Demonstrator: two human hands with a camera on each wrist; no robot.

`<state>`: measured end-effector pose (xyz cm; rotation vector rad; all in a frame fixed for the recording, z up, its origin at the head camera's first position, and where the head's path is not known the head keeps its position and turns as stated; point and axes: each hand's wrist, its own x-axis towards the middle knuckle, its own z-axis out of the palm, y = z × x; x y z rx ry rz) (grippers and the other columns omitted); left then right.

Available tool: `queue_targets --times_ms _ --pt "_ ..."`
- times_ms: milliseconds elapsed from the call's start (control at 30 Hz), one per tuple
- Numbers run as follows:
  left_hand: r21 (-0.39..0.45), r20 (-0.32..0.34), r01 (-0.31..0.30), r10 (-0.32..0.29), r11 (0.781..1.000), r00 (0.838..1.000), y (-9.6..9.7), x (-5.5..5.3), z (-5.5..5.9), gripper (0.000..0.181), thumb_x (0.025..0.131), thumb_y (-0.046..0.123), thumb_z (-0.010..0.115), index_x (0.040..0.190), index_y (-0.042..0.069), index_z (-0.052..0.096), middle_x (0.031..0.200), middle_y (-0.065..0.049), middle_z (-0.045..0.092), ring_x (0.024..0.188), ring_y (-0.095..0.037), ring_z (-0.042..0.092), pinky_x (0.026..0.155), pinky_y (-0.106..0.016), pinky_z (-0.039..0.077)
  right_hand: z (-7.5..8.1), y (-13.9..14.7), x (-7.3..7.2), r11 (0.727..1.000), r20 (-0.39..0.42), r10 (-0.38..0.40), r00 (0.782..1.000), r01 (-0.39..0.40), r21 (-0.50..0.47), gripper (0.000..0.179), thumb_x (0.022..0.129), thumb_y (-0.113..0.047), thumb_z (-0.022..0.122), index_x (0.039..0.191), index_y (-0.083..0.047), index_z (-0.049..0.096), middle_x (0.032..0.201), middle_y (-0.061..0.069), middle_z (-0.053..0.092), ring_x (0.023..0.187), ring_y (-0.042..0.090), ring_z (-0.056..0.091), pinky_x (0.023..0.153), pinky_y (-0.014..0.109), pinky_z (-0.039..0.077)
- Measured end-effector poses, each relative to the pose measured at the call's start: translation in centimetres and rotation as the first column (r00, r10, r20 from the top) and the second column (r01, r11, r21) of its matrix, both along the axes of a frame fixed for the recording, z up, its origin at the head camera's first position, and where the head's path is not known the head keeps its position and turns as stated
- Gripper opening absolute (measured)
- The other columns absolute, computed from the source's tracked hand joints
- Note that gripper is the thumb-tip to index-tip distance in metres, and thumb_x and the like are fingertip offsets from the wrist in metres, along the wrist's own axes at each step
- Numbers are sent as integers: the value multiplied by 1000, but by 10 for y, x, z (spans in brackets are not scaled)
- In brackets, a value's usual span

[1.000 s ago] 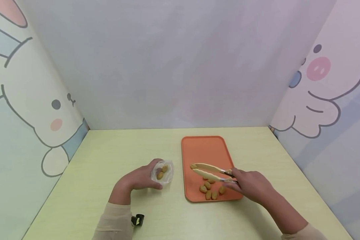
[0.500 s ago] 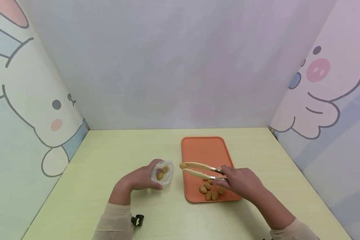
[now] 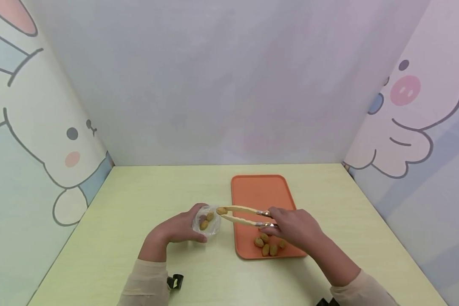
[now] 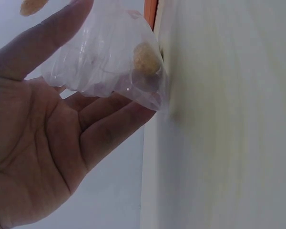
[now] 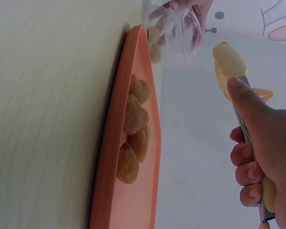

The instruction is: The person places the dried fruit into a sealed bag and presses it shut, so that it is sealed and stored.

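My left hand (image 3: pixel 179 227) holds a clear plastic bag (image 3: pixel 214 229) upright on the table, thumb and fingers around its sides. Two brown, oval, nut-like pieces (image 3: pixel 204 225) show inside the bag. With my right hand (image 3: pixel 296 227) I grip a pair of tongs (image 3: pixel 241 208) with cream-coloured arms and metal handles. At the tongs' tips is another brown piece (image 3: pixel 222 211), overlapping the right edge of the bag's mouth in the head view. An orange tray (image 3: pixel 258 191) lies under the tongs, with several brown pieces (image 5: pixel 133 114) at its near end.
The pale wooden table (image 3: pixel 145 187) ends at a plain grey back wall (image 3: pixel 229 85). Side walls with cartoon animals (image 3: pixel 405 90) stand left and right. A black clip-like part (image 3: pixel 175 281) sits at the left sleeve.
My right hand has moved left with the tongs, taking the brown piece from over the tray to the bag's mouth. The left hand and bag have stayed in place.
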<state>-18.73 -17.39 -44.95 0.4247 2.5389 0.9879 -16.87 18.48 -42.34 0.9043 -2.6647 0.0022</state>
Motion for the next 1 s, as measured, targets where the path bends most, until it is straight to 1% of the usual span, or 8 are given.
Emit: queue_targets --times_ms 133,300,367,567,733,867,1000 --pt "-4 1 -7 7 1000 1000 0 1 0 92 71 35 87 145 32 32 123 -5 56 102 -20 52 90 -51 44 1 -9 -1 1000 15 5 1000 -5 -2 45 78 -59 72 88 -20 52 62 -15 43 43 1 27 40 20 24" --pt "0 3 -5 5 1000 1000 0 0 0 92 71 35 87 144 33 32 121 -5 56 102 -20 53 89 -51 44 2 -17 -3 999 -38 42 998 -42 -8 46 78 -59 73 90 -19 52 61 -14 44 43 1 26 40 20 22" --pt "1 2 1 -1 1000 1000 0 0 -1 92 71 35 87 145 32 32 121 -5 56 102 -20 53 89 -50 44 2 -19 -4 999 -46 50 998 -50 -7 47 78 -59 73 90 -19 52 61 -14 43 42 2 25 40 20 21" --pt "3 -12 18 -18 1000 1000 -2 -3 -3 92 72 37 86 146 31 31 120 -5 57 100 -19 53 88 -48 44 1 -25 -8 998 -33 59 998 -59 17 47 79 -62 70 88 -20 51 62 -14 42 43 4 25 40 20 21" --pt "10 -8 23 -23 1000 1000 -2 -3 -3 92 72 36 86 146 31 31 114 -6 57 94 -19 53 83 -44 43 4 -30 -12 992 -51 112 992 -109 59 46 80 -62 69 91 -20 52 65 -13 42 43 6 24 41 22 19" --pt "11 1 19 -19 1000 1000 -2 -3 -2 91 72 35 86 145 31 31 110 -3 56 92 -19 52 81 -41 43 10 -36 -14 986 -41 142 989 -138 94 44 82 -62 67 95 -22 55 65 -13 42 42 7 24 41 23 17" --pt "10 0 24 -24 1000 1000 -2 -3 -2 90 72 35 86 144 31 32 110 -2 56 92 -19 53 81 -41 43 16 -43 -15 978 -49 150 987 -141 156 43 81 -63 67 91 -23 54 62 -11 35 43 7 21 43 24 14"
